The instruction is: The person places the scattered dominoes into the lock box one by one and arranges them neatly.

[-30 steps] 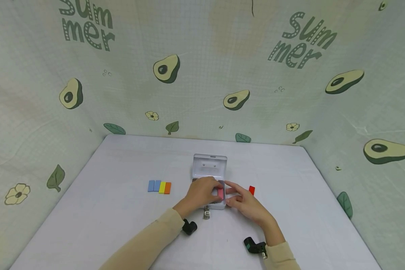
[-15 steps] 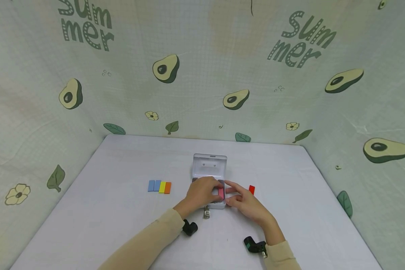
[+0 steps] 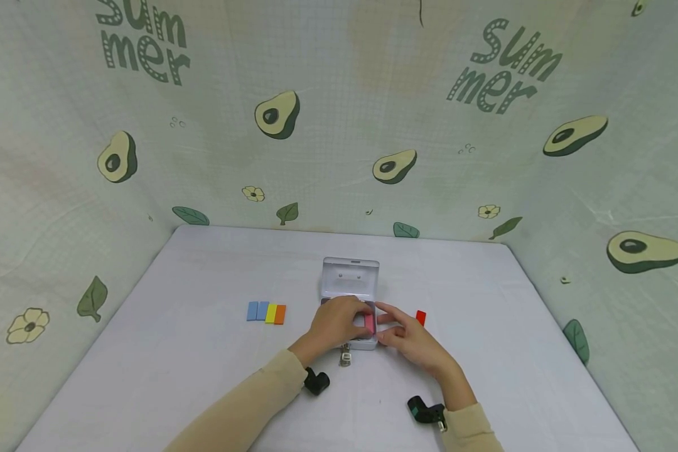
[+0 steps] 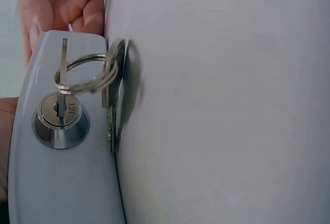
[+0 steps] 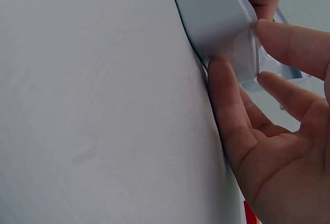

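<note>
A small white lockable metal box stands with its lid raised. My left hand reaches over its front edge, thumb and fingertips at either end of a pink block inside; much of the interior is hidden under that hand. Fingertips of my right hand touch the box's right side, mostly straight, as the right wrist view also shows on the box corner. In the left wrist view, a key sits in the front lock, with a ring and another key hanging from it.
Two blue blocks, a yellow block and an orange block lie in a row left of the box. A red block lies to the right, behind my right hand. A white cloth covers the table.
Both hands, the box and the blocks keep practically the same places. The whole head view has shifted very slightly.
</note>
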Demonstrator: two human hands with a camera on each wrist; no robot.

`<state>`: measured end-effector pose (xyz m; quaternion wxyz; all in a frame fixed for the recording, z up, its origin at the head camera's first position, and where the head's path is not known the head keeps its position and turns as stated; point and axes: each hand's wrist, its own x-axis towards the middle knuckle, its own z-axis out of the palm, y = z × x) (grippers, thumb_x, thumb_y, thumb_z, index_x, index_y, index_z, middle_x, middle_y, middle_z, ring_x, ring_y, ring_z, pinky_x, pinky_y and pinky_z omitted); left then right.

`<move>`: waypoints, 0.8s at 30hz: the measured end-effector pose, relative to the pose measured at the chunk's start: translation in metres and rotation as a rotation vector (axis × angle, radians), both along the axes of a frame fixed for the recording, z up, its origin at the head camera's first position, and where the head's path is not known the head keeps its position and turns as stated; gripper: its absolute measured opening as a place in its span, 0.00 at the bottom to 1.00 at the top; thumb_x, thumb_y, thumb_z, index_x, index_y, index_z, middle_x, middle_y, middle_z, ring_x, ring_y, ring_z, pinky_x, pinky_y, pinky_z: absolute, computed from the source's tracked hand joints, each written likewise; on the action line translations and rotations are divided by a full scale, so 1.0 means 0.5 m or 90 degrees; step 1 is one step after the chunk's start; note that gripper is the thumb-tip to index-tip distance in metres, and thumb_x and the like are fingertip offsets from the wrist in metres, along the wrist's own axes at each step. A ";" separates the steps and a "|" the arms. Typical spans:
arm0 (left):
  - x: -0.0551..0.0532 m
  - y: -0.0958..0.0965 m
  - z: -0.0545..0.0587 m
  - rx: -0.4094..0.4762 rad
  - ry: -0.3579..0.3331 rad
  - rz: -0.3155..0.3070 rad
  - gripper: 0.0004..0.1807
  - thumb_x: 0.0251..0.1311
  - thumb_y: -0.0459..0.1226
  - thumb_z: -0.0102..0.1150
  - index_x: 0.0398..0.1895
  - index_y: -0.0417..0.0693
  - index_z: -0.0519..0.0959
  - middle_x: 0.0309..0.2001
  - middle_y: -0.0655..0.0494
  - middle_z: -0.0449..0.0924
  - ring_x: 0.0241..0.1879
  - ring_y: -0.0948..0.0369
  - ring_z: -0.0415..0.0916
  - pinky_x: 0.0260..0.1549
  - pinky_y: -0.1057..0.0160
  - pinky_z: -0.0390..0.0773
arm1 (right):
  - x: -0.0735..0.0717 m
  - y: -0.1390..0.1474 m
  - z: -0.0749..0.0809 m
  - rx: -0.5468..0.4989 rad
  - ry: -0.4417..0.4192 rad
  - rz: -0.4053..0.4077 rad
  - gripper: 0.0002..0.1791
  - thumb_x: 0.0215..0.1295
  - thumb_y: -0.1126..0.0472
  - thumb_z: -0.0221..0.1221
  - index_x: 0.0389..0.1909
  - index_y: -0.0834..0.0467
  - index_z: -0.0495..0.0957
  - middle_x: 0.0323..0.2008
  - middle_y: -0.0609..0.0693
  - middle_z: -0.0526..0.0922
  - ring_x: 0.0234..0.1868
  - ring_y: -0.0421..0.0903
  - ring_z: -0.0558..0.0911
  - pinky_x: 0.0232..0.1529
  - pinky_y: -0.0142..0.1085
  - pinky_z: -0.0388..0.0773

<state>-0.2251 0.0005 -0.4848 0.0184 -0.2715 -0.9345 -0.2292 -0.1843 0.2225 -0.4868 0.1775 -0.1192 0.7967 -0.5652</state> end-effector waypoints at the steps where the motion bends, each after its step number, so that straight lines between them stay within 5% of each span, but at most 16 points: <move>1: 0.000 0.000 0.001 0.000 -0.001 0.000 0.22 0.55 0.49 0.82 0.53 0.59 0.90 0.47 0.66 0.89 0.45 0.64 0.83 0.46 0.62 0.83 | 0.000 0.000 0.000 0.002 -0.003 -0.003 0.38 0.76 0.60 0.64 0.83 0.52 0.61 0.71 0.63 0.71 0.52 0.51 0.86 0.54 0.35 0.77; 12: 0.004 -0.023 0.023 0.019 -0.033 -0.019 0.25 0.59 0.47 0.80 0.60 0.55 0.88 0.52 0.61 0.89 0.50 0.61 0.84 0.52 0.58 0.84 | 0.002 -0.004 0.004 0.005 0.001 -0.002 0.38 0.77 0.60 0.63 0.83 0.52 0.61 0.71 0.64 0.71 0.52 0.50 0.86 0.53 0.34 0.78; 24: -0.001 -0.130 0.096 0.055 -0.056 -0.003 0.28 0.61 0.47 0.78 0.65 0.58 0.85 0.57 0.59 0.86 0.51 0.57 0.82 0.50 0.55 0.84 | -0.001 -0.006 -0.001 0.016 -0.002 -0.011 0.38 0.76 0.59 0.64 0.82 0.52 0.62 0.69 0.63 0.72 0.52 0.49 0.86 0.54 0.34 0.78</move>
